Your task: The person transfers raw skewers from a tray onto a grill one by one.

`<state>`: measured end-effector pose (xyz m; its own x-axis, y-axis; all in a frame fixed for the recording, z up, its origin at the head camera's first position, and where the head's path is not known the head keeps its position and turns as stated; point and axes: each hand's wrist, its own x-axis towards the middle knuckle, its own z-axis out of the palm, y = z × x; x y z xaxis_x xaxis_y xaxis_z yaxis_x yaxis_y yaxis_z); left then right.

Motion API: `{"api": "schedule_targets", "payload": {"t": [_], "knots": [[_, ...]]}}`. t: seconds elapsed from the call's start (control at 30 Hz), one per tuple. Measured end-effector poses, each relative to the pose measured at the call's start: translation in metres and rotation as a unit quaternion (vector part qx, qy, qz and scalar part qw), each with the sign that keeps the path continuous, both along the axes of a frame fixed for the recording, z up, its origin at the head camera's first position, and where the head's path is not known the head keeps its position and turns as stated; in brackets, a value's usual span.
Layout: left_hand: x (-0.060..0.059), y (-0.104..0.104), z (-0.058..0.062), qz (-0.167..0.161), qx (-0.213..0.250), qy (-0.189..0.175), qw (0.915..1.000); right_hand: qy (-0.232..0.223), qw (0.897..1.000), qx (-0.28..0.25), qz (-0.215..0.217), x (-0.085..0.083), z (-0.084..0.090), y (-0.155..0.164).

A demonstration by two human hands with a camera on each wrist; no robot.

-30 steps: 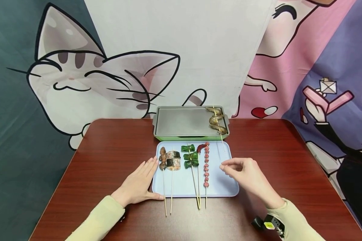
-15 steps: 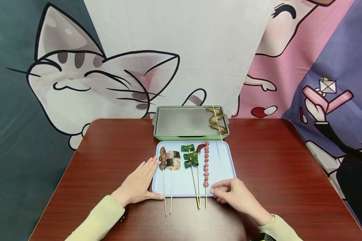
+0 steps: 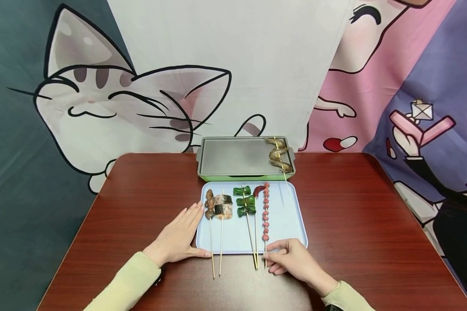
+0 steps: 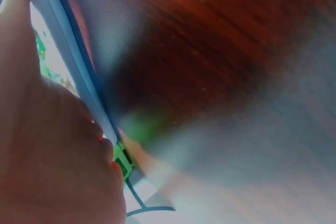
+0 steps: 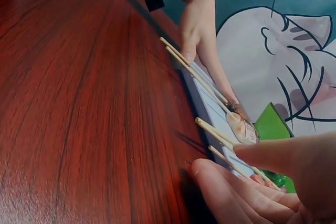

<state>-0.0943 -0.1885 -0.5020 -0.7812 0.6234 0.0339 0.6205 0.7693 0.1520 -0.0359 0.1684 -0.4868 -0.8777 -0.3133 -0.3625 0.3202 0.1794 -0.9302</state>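
Note:
My left hand (image 3: 183,237) lies flat with straight fingers along the left rim of a pale blue tray (image 3: 284,224), thumb at its front edge. My right hand (image 3: 292,259) is at the tray's front right, thumb and fingers around the bare stick end of a skewer of small pink pieces (image 3: 266,218). In the right wrist view a gap shows between the thumb (image 5: 262,153) and the lower fingers, with that stick (image 5: 223,157) passing through it. Left of it lie a skewer with a dark red curved piece (image 3: 258,190) and a green pepper skewer (image 3: 246,201).
A skewer of thick dark-banded pieces (image 3: 223,206) and a brown mushroom-like skewer (image 3: 209,204) lie at the tray's left. Behind stands a grey grill plate (image 3: 233,155) on a green base, with a shrimp skewer (image 3: 278,155) at its right end. Sticks overhang the tray's front.
My right hand has come from the tray's right side toward the front and left, to the stick of the pink skewer. The left hand and the skewers have stayed in place.

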Motion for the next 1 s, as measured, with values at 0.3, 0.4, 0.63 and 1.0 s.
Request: {"api": "schedule_targets", "payload": {"t": [0.3,0.4,0.63,1.0], "knots": [[0.0006,0.0009,0.0015,-0.001,-0.002,0.001,1.0,-0.008,1.0,-0.014,-0.015,0.0005,-0.0037,-0.0033],[0.0006,0.0008,0.0016,-0.001,-0.001,0.002,1.0,-0.01,1.0,-0.015,-0.021,0.0012,-0.0049,-0.0039],[0.0019,0.0025,0.0062,-0.002,0.012,-0.009,0.9999,-0.011,0.999,-0.026,-0.03,0.0025,-0.0061,-0.0041],[0.0005,0.0013,0.0024,0.002,-0.001,-0.011,0.9999,-0.004,0.999,-0.031,-0.03,0.0057,-0.0016,0.0012]]}}
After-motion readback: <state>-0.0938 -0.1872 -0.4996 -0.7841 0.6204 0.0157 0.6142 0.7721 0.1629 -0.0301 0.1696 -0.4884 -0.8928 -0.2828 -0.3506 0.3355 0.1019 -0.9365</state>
